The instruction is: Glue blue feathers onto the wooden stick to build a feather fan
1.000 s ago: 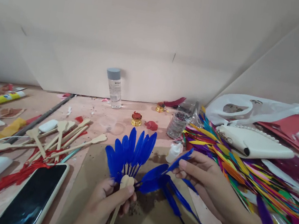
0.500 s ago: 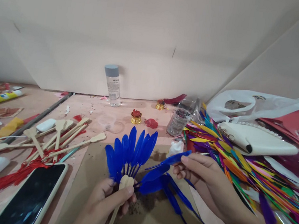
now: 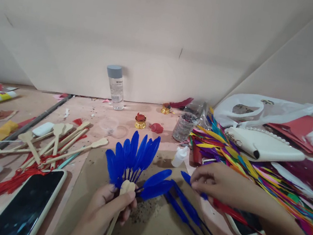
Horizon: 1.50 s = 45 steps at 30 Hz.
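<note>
My left hand [image 3: 107, 212] is closed round a wooden stick with a heart-shaped head [image 3: 126, 187]; a fan of blue feathers [image 3: 132, 161] stands up behind that head. My right hand [image 3: 217, 183] reaches down palm-down to loose blue feathers [image 3: 186, 210] lying on the brown cardboard sheet [image 3: 151, 230]. Its fingertips are pinched on the tip of one of them [image 3: 187, 177].
A phone [image 3: 28, 204] lies screen-up at the lower left beside red tassels and several wooden sticks [image 3: 61, 140]. A heap of many-coloured feathers [image 3: 267, 181], a white pouch [image 3: 263, 147] and a plastic bag fill the right. A clear bottle [image 3: 115, 87], glitter jar [image 3: 183, 127] and small glue bottle [image 3: 179, 157] stand behind.
My right hand has dropped from holding a blue feather up near the fan to the loose feathers on the cardboard. The left hand and fan shifted slightly left.
</note>
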Each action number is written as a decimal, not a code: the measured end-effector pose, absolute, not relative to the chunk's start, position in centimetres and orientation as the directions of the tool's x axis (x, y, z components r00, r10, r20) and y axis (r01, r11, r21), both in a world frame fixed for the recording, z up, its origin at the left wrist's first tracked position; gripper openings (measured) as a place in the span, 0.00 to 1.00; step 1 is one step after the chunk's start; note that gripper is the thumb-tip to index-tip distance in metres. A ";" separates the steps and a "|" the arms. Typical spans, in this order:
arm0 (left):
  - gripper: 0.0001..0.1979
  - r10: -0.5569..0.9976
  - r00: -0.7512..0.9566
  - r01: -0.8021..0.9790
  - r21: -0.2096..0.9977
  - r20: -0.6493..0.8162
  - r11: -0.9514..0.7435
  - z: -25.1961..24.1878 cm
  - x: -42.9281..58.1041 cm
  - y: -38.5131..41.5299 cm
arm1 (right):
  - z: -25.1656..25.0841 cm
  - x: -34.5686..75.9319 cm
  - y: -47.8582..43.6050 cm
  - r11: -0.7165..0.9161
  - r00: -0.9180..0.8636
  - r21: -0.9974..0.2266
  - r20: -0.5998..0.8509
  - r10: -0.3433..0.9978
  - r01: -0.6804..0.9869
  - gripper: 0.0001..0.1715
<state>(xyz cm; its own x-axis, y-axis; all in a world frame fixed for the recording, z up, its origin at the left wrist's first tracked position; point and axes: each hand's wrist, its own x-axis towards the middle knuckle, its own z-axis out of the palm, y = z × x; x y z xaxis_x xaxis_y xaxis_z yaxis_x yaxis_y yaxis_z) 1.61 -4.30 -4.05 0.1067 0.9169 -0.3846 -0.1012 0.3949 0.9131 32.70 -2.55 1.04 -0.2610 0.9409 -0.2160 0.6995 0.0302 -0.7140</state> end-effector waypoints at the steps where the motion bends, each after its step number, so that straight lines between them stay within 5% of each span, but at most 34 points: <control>1: 0.14 0.918 0.111 -0.099 0.915 -0.380 0.391 -4.1 1.6 -4.2 | 0.6 32.9 -2.4 0.064 -0.212 -0.661 -0.146 0.966 0.748 0.07; 6: 0.16 0.918 0.127 -0.089 0.918 -0.375 0.387 -4.3 1.6 -4.0 | -2.1 33.2 -1.8 0.109 -0.165 -0.549 -0.054 0.985 0.829 0.08; 12: 0.19 0.921 0.131 -0.081 0.922 -0.367 0.378 -4.2 1.6 -4.0 | -1.2 33.2 -1.4 0.035 -0.173 -0.704 -0.125 0.977 0.709 0.05; 14: 0.18 0.919 0.136 -0.095 0.918 -0.371 0.384 -4.2 1.6 -4.0 | 0.1 33.3 -1.5 0.018 -0.156 -0.781 -0.102 0.983 0.625 0.02; 19: 0.16 0.917 0.156 -0.133 0.912 -0.368 0.389 -4.5 1.7 -3.9 | 2.1 32.8 -2.3 -0.107 -0.094 -0.959 -0.136 0.986 0.263 0.14; 26: 0.21 0.908 0.151 -0.122 0.904 -0.392 0.410 -4.0 1.9 -4.2 | 1.5 30.2 -2.7 -0.139 -0.002 -0.984 -0.140 0.990 -0.108 0.18; 34: 0.21 0.903 0.221 -0.121 0.908 -0.369 0.401 -3.7 1.7 -4.4 | 0.0 28.0 -3.4 -0.055 0.058 -0.998 -0.056 0.997 -0.026 0.20; 45: 0.20 0.869 0.357 -0.175 0.889 -0.344 0.423 -4.5 1.3 -4.7 | -1.1 26.5 -4.6 -0.152 0.019 -0.987 -0.153 0.988 -0.056 0.20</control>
<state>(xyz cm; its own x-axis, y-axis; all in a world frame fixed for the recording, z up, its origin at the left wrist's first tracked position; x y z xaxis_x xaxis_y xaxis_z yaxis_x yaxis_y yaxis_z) 1.33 -4.68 -4.46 0.3568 0.8687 -0.3435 -0.1751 0.4234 0.8888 26.49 -4.56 -1.11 0.0193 0.9881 -0.1528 -0.0557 -0.1516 -0.9869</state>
